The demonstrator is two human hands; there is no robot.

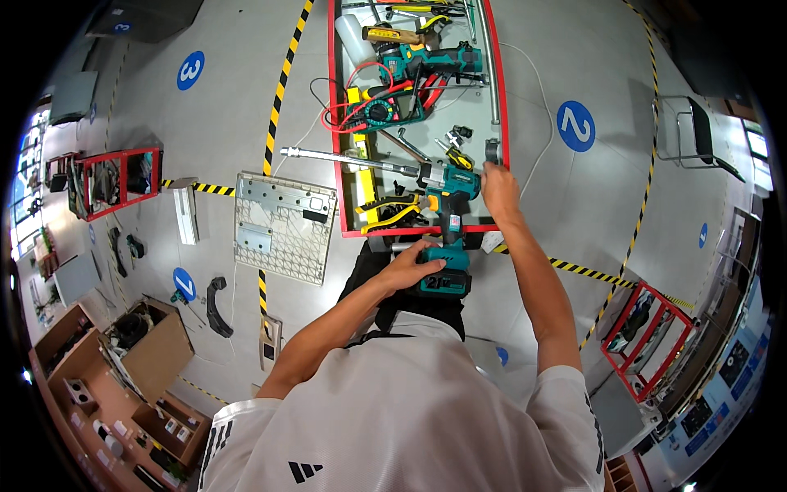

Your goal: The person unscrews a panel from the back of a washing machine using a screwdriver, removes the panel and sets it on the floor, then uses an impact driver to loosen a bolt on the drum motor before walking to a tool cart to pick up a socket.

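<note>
A teal and black cordless drill (452, 182) lies over the near end of a red-rimmed tool tray (502, 115). Its long silver rod (348, 159) points left, and its battery end is toward my body. My left hand (407, 266) is closed round the drill's lower part by the battery, thumb on top. At the tray's right rim, just behind the drill's body, my right hand (501, 195) has its fingers curled, against a small grey round piece (492, 151); what they hold is partly hidden. Yellow-handled pliers (393, 215) rest left of the drill.
Farther up the tray lie a second teal drill (430, 61), a multimeter (379, 110) with red and black leads, a hammer (392, 34) and a white bottle (354, 39). A pale perforated panel (283, 225) is left of the tray. A thin cable (545, 90) trails along the floor.
</note>
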